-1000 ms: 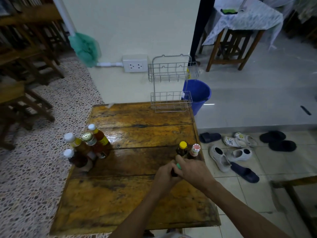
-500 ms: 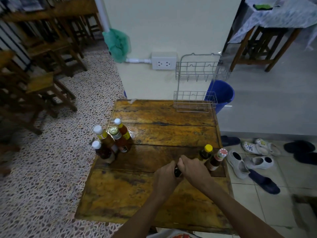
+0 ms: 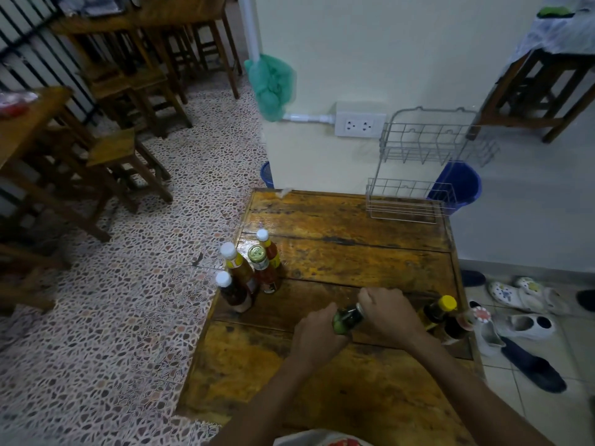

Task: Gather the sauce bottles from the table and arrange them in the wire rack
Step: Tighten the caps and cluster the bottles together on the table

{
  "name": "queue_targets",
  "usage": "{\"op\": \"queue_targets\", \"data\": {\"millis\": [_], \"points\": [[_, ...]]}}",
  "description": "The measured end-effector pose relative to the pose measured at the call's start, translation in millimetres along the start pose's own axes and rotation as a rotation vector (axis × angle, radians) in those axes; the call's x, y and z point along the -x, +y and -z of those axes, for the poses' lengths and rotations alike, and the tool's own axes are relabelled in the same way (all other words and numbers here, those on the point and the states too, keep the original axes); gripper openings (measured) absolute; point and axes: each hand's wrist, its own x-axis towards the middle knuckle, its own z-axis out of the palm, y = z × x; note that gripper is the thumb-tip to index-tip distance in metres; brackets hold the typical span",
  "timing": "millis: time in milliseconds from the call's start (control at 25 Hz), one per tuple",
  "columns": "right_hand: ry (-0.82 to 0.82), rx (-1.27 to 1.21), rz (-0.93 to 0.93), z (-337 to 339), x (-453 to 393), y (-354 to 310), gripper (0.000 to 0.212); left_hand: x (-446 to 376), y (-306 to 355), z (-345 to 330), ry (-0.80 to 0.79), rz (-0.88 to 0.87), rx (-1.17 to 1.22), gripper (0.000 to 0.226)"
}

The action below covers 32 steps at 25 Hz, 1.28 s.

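Both hands hold one dark green bottle over the middle of the wooden table. My left hand wraps its body; my right hand closes over its top, hiding the cap. Several sauce bottles stand in a cluster at the table's left edge: a white-capped orange one, a gold-lidded red one, a white-capped amber one and a white-capped dark one. At the right edge stand a yellow-capped dark bottle and a red-and-white-capped bottle. The two-tier wire rack stands unfilled at the far right corner.
A cream wall with a socket rises behind the table. A blue bucket sits behind the rack. Shoes and sandals lie on the tiled floor to the right. Wooden chairs and tables fill the left side.
The camera has swung left, so everything sits further right in view. My hands have stayed on the green bottle, and more of its body now shows between them.
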Motion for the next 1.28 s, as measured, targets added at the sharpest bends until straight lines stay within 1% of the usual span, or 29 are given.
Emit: {"op": "queue_targets", "data": {"millis": [80,120,160,200,240,280,320,400,480,520,600,640,680,720,760,800,840,880,920,960,1000,1040,1080,1120,1160,1240,1280], "points": [[0.116,-0.178,-0.049,10,-1,0,0.033,-3,-12,13,-0.141,0.056,0.192,0.029],[0.188,-0.266,-0.045,15,-1,-3,0.037,-5,-17,19,-0.217,0.058,0.305,0.030],[0.271,-0.252,0.013,20,-1,-7,0.036,-5,-21,25,-0.292,0.055,0.434,0.032],[0.316,-0.187,0.091,20,1,-13,0.033,-4,-24,32,-0.364,0.054,0.555,0.035],[0.343,-0.125,0.171,18,2,-18,0.031,-3,-27,38,-0.423,0.054,0.632,0.037],[0.323,-0.112,0.197,16,1,-23,0.032,-2,-30,43,-0.452,0.060,0.645,0.037],[0.289,-0.126,0.168,13,-3,-29,0.035,-1,-35,46,-0.454,0.077,0.614,0.037],[0.212,-0.204,0.007,4,-10,-40,0.040,1,-43,47,-0.389,0.111,0.467,0.036],[0.154,-0.382,-0.169,-10,-18,-50,0.036,4,-50,46,-0.305,0.105,0.222,0.032],[0.109,-0.459,-0.241,-17,-22,-56,0.035,6,-55,45,-0.247,0.085,0.074,0.035],[-0.025,-0.492,-0.333,-28,-26,-71,0.026,12,-68,39,-0.127,0.046,-0.174,0.043],[-0.114,-0.511,-0.381,-38,-29,-76,0.018,17,-75,35,-0.080,0.030,-0.274,0.046],[-0.239,-0.566,-0.456,-44,-31,-80,0.017,22,-81,31,-0.043,0.001,-0.358,0.049],[-0.318,-0.708,-0.569,-47,-34,-83,0.023,27,-87,27,-0.014,-0.036,-0.412,0.053],[-0.381,-0.807,-0.588,-44,-33,-86,0.033,32,-92,25,0.003,-0.063,-0.438,0.056],[-0.408,-0.872,-0.617,-42,-34,-89,0.044,35,-97,23,0.022,-0.066,-0.442,0.056],[-0.379,-0.839,-0.590,-39,-38,-93,0.050,36,-102,23,0.027,-0.031,-0.380,0.054],[-0.288,-0.700,-0.490,-34,-40,-98,0.053,37,-105,27,-0.005,0.048,-0.229,0.049],[-0.161,-0.551,-0.375,-28,-40,-104,0.052,35,-107,32,-0.081,0.136,0.005,0.046],[-0.006,-0.434,-0.250,-23,-41,-111,0.047,34,-109,36,-0.175,0.216,0.288,0.048],[0.089,-0.332,-0.140,-16,-44,-117,0.043,34,-111,40,-0.250,0.259,0.551,0.051],[0.142,-0.249,-0.038,-10,-47,-120,0.039,33,-111,45,-0.294,0.259,0.712,0.053],[0.172,-0.191,0.054,-5,-49,-121,0.036,33,-112,49,-0.317,0.240,0.783,0.054],[0.183,-0.164,0.096,-3,-51,-124,0.034,34,-113,54,-0.331,0.224,0.807,0.054],[0.191,-0.164,0.101,-4,-52,-125,0.032,34,-115,55,-0.334,0.222,0.803,0.055],[0.147,-0.241,0.004,-9,-54,-128,0.029,36,-120,55,-0.295,0.240,0.724,0.054],[0.124,-0.285,-0.076,-13,-54,-129,0.027,37,-121,54,-0.256,0.249,0.628,0.050]]}}
